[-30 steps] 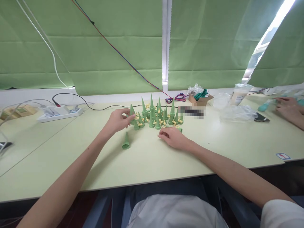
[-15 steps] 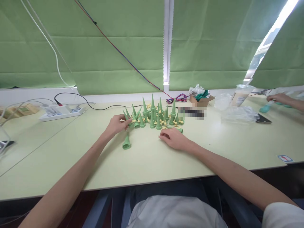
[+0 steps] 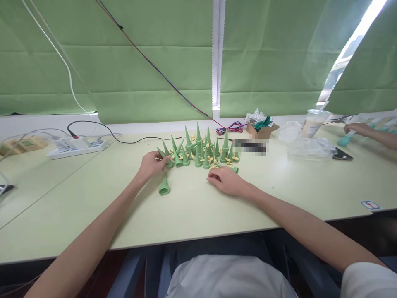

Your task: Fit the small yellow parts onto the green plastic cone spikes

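My left hand (image 3: 154,164) is at the left end of a cluster of green pointed cones (image 3: 198,151). Its thumb and fingers are closed on a green cone (image 3: 161,152) that leans left, partly hidden by the fingers. Just below that hand, another green cone (image 3: 164,187) lies on its side, its hollow base facing me. Small yellow pieces (image 3: 214,159) sit among the cones. My right hand (image 3: 228,181) rests on the table with its fingers curled, and nothing shows in them. Right behind it lies a green cone (image 3: 235,170), mostly covered.
A white power strip (image 3: 77,150) with plugs and cables stands at left. Toward the back right are a cardboard box (image 3: 262,131), a drink cup (image 3: 312,124), a plastic bag (image 3: 313,148) and a dark phone (image 3: 343,154). Another person's hand (image 3: 356,128) holds a teal item at far right.
The cone at my left hand now leans further left. My right hand has stayed in place. The whole view has shifted very slightly.
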A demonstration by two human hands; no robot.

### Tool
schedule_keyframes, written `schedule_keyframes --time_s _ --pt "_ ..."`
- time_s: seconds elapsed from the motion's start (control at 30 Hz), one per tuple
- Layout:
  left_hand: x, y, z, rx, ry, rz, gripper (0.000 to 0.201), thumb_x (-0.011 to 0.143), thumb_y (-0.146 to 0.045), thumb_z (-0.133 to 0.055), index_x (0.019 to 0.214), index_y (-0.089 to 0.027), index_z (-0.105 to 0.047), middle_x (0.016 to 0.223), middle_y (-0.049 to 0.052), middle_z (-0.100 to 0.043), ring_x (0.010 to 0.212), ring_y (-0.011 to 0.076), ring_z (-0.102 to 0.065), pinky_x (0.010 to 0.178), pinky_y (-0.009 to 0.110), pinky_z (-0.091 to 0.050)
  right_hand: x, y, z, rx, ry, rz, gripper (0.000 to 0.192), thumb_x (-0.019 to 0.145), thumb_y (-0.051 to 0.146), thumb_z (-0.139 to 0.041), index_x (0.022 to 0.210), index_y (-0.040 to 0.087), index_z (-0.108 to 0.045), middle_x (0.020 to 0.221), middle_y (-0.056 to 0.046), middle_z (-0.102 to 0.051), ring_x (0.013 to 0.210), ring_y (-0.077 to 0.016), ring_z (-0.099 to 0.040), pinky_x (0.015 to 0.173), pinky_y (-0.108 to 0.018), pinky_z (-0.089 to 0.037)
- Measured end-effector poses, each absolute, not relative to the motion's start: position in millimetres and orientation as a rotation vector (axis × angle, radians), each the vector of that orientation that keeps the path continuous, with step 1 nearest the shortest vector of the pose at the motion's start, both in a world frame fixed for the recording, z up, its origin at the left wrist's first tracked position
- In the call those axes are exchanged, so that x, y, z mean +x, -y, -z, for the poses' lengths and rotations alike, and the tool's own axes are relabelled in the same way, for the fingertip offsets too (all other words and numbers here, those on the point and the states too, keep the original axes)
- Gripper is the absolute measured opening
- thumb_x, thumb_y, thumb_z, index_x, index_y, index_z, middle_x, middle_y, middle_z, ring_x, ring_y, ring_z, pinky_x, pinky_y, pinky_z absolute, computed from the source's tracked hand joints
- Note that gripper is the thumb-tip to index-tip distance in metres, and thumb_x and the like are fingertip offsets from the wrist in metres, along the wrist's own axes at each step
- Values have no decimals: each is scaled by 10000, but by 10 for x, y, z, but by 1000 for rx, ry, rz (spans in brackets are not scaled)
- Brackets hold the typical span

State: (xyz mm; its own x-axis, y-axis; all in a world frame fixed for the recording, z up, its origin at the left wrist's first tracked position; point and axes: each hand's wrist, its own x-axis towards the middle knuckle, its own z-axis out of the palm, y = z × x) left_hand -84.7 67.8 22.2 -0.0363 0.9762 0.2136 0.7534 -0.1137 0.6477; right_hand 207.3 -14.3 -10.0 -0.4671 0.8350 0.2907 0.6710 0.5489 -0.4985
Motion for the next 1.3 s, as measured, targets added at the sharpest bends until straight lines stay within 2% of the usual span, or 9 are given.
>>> schedule_keyframes --time_s 0.13,0.27,0.4,0.47,0.53,0.63,0.73,0.87,1.3 --pt "-844 -688 -197 1985 -1884 -856 353 759 -531 -635 671 -195 -571 532 38 -653 579 229 -652 631 328 -484 2069 150 96 -1227 2289 -439 202 957 258 -532 818 169 -650 771 -32 -672 685 -140 -539 626 -270 -339" --pt "-828 -702 -174 2035 -1934 -790 382 754 -555 -618 641 -201 -531 553 37 -652 600 227 -647 631 320 -472 2069 150 90 -1227 2301 -438 204 959 262 -530 825 167 -651 771 -25 -671 689 -133 -539 632 -262 -338" --pt "-831 -684 -227 2073 -1890 -739 395 715 -582 -642 700 -195 -565 744 53 -711 663 221 -665 634 305 -477 2071 144 90 -1238 2307 -426 202 957 265 -533 821 167 -646 767 -19 -668 683 -127 -533 630 -258 -334" --pt "-846 -660 -298 2056 -1894 -693 417 660 -582 -689 782 -195 -595 919 69 -728 692 214 -667 610 294 -480 2073 143 91 -1246 2309 -420 208 960 273 -529 820 170 -643 768 -16 -667 686 -127 -533 629 -257 -332" --pt "-864 -624 -386 2044 -1973 -602 454 631 -573 -715 859 -196 -608 982 86 -720 673 207 -652 584 293 -474 2076 144 92 -1245 2313 -416 216 964 283 -525 822 171 -643 771 -16 -667 688 -128 -534 628 -258 -332" --pt "-876 -549 -499 2051 -2085 -402 407 666 -574 -683 781 -193 -599 908 92 -712 600 192 -614 530 291 -438 2077 149 89 -1238 2318 -417 219 967 280 -519 833 166 -650 777 -22 -672 688 -128 -538 631 -260 -335" --pt "-856 -476 -530 2018 -2082 -132 375 681 -558 -671 640 -195 -584 698 81 -666 547 200 -575 485 290 -388 2076 155 81 -1239 2315 -426 217 964 271 -519 842 161 -660 777 -27 -677 681 -128 -539 630 -259 -336" --pt "-826 -438 -467 2026 -2001 20 422 677 -496 -692 478 -200 -467 542 56 -585 502 182 -517 506 294 -367 2074 157 72 -1235 2310 -420 212 961 262 -520 838 162 -661 777 -25 -679 682 -128 -542 631 -257 -338" --pt "-728 -333 -503 2042 -1970 42 382 673 -253 -644 437 -201 -348 517 21 -446 426 129 -354 486 305 -272 2073 154 90 -1221 2308 -422 202 957 256 -519 836 170 -657 779 -24 -682 687 -131 -552 628 -256 -342"
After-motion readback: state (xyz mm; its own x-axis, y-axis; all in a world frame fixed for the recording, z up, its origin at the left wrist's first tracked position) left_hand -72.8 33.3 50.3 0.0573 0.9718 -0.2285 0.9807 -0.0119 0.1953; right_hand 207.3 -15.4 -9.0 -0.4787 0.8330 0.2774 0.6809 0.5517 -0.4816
